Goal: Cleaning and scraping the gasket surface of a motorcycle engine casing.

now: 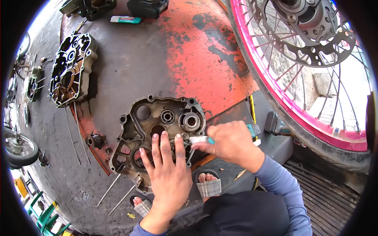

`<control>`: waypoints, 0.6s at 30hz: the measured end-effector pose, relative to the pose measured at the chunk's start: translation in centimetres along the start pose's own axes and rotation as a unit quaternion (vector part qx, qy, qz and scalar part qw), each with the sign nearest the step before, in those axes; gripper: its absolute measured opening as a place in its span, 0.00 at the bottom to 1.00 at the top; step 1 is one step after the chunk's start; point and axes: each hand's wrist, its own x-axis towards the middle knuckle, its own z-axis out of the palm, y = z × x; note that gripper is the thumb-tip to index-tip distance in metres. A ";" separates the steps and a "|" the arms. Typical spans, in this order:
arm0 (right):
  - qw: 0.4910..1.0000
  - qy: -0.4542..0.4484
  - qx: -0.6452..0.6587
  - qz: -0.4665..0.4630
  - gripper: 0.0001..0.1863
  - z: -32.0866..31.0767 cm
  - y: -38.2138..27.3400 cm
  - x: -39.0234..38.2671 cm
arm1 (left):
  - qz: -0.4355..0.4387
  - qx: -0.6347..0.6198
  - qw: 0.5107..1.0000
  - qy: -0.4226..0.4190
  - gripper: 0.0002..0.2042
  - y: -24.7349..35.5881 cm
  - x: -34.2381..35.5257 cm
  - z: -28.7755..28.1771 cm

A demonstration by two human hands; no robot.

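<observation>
In front of me lies a metal engine crankcase half (pixel 136 112) with bearings and round openings, its open side up. My left hand (pixel 170 183) rests on its lower middle, fingers stretched out and slightly spread. At the casing's right edge, my right hand (pixel 232 143) is closed round a small white and teal tube (pixel 201 139). The tube's white end points left, close to the rim beneath the round bearing seat. My fingers hide part of the tube. Two thin metal rods (pixel 122 200) stick out from under the casing's lower side.
Another crankcase half (pixel 75 67) stands at the far left. A white and teal packet (pixel 125 19) lies at the back near dark engine parts (pixel 148 7). On the right is a pink-rimmed wheel (pixel 271 78) with a brake disc. A power tool (pixel 277 125) lies beneath it.
</observation>
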 end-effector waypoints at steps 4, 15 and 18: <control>1.000 -0.025 -0.007 0.003 0.34 -0.5 1.3 0.3 | -0.005 -0.007 1.000 -0.004 0.32 -0.1 0.0 -0.1; 0.999 -0.038 -0.010 0.018 0.34 -0.8 0.7 0.4 | -0.001 -0.010 1.000 -0.016 0.43 0.0 0.1 -0.3; 0.999 -0.031 -0.004 0.032 0.34 -0.3 0.4 0.2 | 0.000 -0.008 1.000 -0.021 0.43 0.1 0.1 -0.2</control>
